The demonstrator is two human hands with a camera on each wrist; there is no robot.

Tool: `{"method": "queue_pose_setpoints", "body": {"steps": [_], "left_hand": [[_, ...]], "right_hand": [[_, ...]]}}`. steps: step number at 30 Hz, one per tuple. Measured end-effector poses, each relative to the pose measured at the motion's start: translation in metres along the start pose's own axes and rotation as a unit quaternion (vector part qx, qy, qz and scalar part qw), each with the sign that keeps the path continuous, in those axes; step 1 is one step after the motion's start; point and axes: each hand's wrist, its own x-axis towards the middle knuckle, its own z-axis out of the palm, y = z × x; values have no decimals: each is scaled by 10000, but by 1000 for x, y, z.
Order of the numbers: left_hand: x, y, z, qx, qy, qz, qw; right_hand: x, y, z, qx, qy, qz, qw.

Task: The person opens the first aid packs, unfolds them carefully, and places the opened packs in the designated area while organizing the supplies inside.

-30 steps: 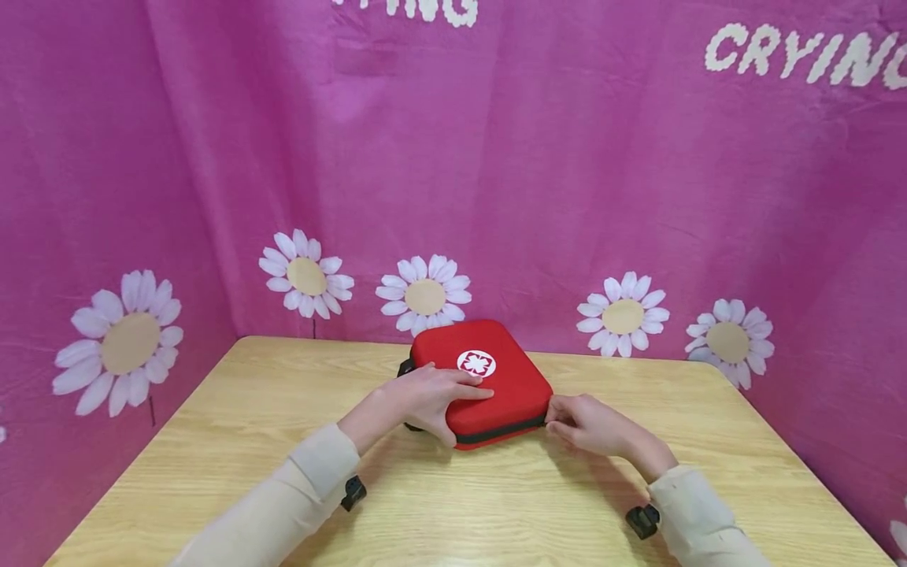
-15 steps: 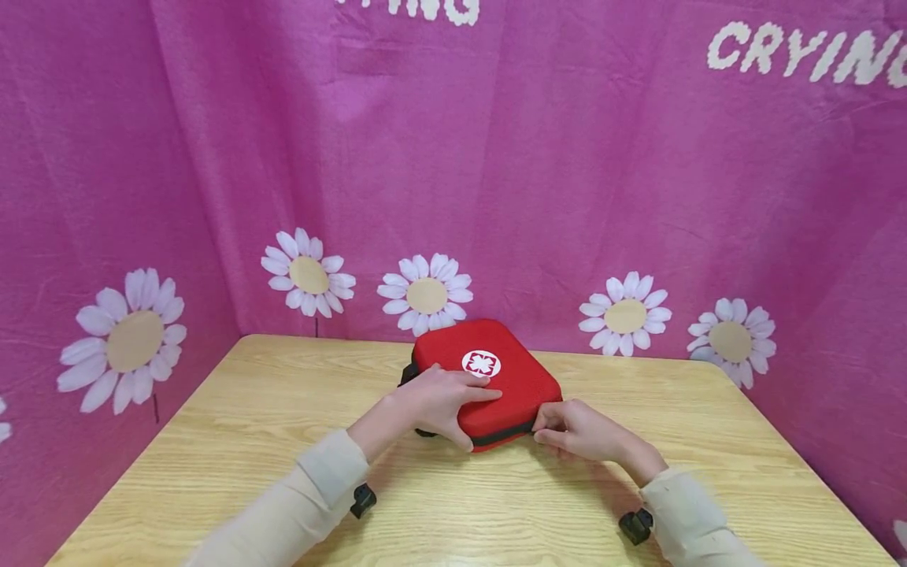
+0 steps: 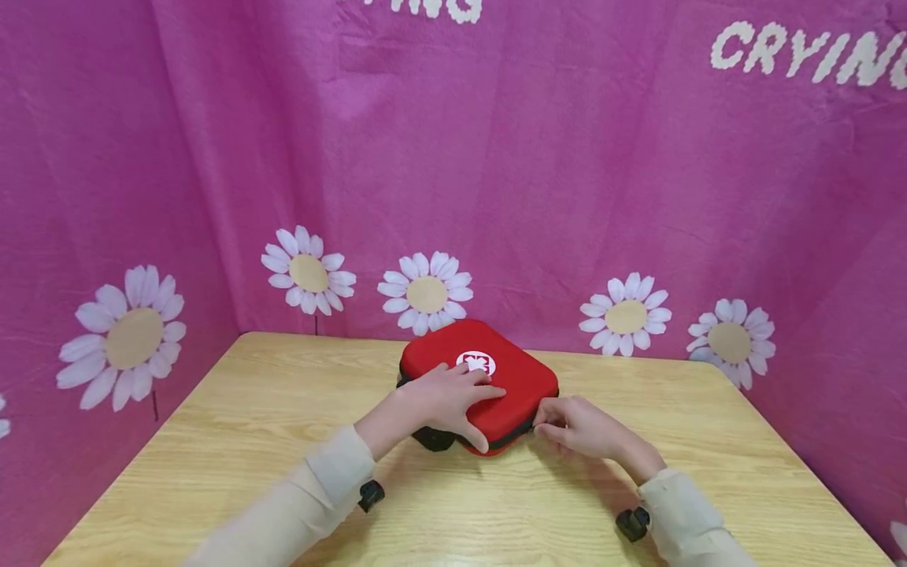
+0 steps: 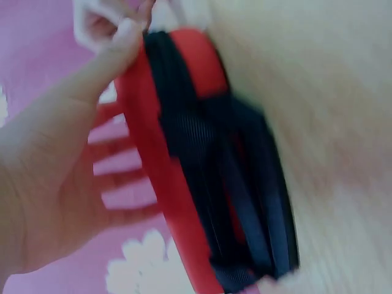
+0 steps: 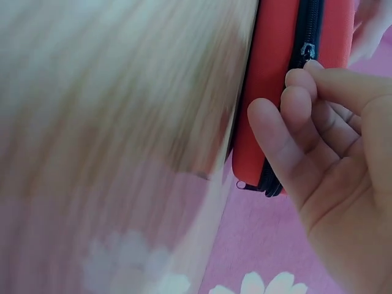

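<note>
Case (image 3: 520, 382) sits logo (image 3: 479, 360) upward beneath the spread left hand (image 3: 449, 398), handle (image 4: 278, 202) pointing toward that wrist, long axis unclear; right hand (image 3: 577, 425) pinches the zip pull (image 5: 308, 51).

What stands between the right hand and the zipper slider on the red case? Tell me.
Nothing visible does: the right hand pinches at the zipper slider, and the left hand rests on the red case, clear of the zipper slider.

case (image 3: 520, 378) 1 | grip (image 3: 453, 400) (image 3: 584, 428) 2 | sleeves (image 3: 298, 504) (image 3: 687, 516) 2 | cameras (image 3: 372, 496) (image 3: 633, 524) 2 | table (image 3: 708, 441) 1 | daisies (image 3: 308, 272) (image 3: 426, 294) (image 3: 626, 316) (image 3: 730, 342) (image 3: 134, 338) 5 | cropped daisies (image 3: 901, 537) (image 3: 3, 428) 2
</note>
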Motion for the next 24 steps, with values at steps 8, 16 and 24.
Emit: {"method": "queue_pose_setpoints", "body": {"steps": [8,16,24], "left_hand": [[-12,-55,3,-1071,-261,-475,9928],[-16,-65,13,-892,-53,-653,9939],[-17,-55,18,-252,325,-810,9959]], "right_hand": [[-4,16,-9,-504,544,-48,9972],[-6,20,-10,-423,564,105,9975],[-7,18,-8,-442,597,-154,9971]]}}
